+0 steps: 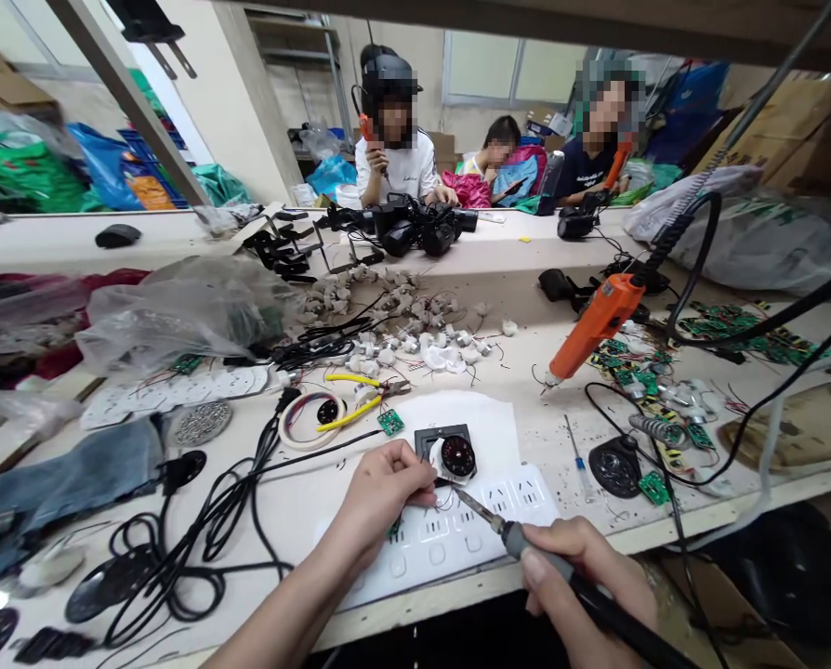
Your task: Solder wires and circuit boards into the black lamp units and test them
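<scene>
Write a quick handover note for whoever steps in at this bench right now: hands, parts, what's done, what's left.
Left hand: fingertips pinch thin wires beside the small round speaker.
Right hand: grips the soldering iron, tip pointing at the wires near the speaker.
Both sit above the white power strip panel, on the bench.
Done: speaker set on the panel's upper edge.
Left: whether the joint is made cannot be told; check it.

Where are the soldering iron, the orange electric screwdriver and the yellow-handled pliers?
soldering iron (pixel 527 546): head view, front of its grey grip.
orange electric screwdriver (pixel 600 316): head view, middle of its orange body.
yellow-handled pliers (pixel 349 416): head view, lower yellow handle.
</scene>
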A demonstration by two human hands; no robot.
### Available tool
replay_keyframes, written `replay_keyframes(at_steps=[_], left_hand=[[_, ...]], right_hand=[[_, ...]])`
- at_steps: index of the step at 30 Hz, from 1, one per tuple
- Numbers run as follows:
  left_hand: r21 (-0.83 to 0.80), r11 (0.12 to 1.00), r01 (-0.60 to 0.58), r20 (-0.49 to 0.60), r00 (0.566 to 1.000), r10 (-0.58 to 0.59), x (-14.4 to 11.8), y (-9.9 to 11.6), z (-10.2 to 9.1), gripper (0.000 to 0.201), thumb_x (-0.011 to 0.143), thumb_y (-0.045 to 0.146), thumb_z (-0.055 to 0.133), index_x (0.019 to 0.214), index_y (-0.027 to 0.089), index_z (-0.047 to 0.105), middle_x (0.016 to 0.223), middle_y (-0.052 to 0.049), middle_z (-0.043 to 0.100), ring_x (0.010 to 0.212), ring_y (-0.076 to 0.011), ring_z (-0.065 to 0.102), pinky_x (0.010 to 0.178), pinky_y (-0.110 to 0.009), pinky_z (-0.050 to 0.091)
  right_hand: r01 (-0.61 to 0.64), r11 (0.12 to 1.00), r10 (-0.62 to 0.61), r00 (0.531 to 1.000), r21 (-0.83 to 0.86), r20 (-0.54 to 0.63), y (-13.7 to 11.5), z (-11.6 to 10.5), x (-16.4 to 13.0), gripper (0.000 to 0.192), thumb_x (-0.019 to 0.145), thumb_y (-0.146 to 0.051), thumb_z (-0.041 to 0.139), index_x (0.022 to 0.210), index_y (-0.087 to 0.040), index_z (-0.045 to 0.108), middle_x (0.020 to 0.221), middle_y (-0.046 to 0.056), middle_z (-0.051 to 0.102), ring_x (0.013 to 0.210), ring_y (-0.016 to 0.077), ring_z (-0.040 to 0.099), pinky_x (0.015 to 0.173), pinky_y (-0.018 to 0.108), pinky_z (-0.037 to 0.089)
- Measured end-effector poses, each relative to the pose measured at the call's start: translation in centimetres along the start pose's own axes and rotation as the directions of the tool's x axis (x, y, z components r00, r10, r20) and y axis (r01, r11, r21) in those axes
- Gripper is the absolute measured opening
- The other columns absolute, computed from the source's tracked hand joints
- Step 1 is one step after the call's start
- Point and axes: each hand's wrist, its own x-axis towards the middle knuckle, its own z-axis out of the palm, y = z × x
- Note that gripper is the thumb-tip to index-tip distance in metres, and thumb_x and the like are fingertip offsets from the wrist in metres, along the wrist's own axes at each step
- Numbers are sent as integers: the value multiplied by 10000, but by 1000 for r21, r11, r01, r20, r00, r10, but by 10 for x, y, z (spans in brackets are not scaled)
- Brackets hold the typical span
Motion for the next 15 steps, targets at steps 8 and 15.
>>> replay_keyframes(at_steps=[8,15], left_hand=[[-2,1000,19,7,1000,-19,-3,4,1,274,502,285,743,520,181,491,561,22,617,484,-108,586,538,-235,512],[-17,1000,24,10,1000,-23,-3,6,2,274,490,283,744,504,185,489,521,30,591,485,-105,564,543,-241,522]], right_hand=[[-33,999,34,998,-20,49,-2,9,10,283,868,-477,589,793,-225,694,500,-59,520,435,112,475,461,243,353],[-12,1000,13,999,-26,44,-5,12,14,245,853,-435,603,772,-223,696,500,-57,539,436,110,504,463,238,372]])
